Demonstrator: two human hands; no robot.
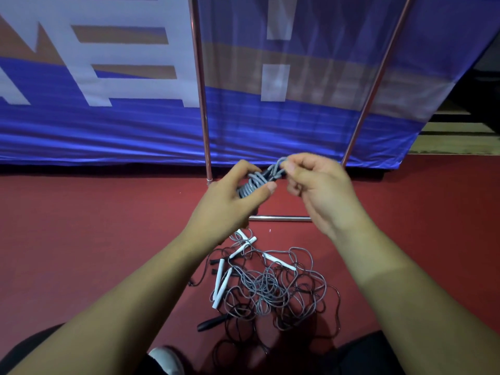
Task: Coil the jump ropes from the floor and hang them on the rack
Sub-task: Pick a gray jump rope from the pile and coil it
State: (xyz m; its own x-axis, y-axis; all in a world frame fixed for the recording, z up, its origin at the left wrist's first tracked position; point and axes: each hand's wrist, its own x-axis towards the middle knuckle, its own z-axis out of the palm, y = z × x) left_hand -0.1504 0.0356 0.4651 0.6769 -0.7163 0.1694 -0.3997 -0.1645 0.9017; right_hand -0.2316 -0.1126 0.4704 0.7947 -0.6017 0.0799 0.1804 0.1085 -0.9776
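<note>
Between my hands is a tightly coiled grey jump rope [253, 185] with dark handles. My left hand [232, 198] grips the coil's body, thumb pressed on top. My right hand [316, 190] pinches the rope's end loops at the coil's upper right. Below on the red floor lies a tangled pile of jump ropes [267, 288], grey and dark cords with white handles [220, 282] and a black handle [211, 322]. The metal rack [201, 85] stands just behind my hands, two upright poles and a low crossbar [278, 218].
A blue, white and orange banner [108, 117] hangs behind the rack down to the floor. Wooden steps [454, 131] show at the right. My white shoe [166, 359] and dark knees are at the bottom edge. Red carpet [81, 226] spreads around the pile.
</note>
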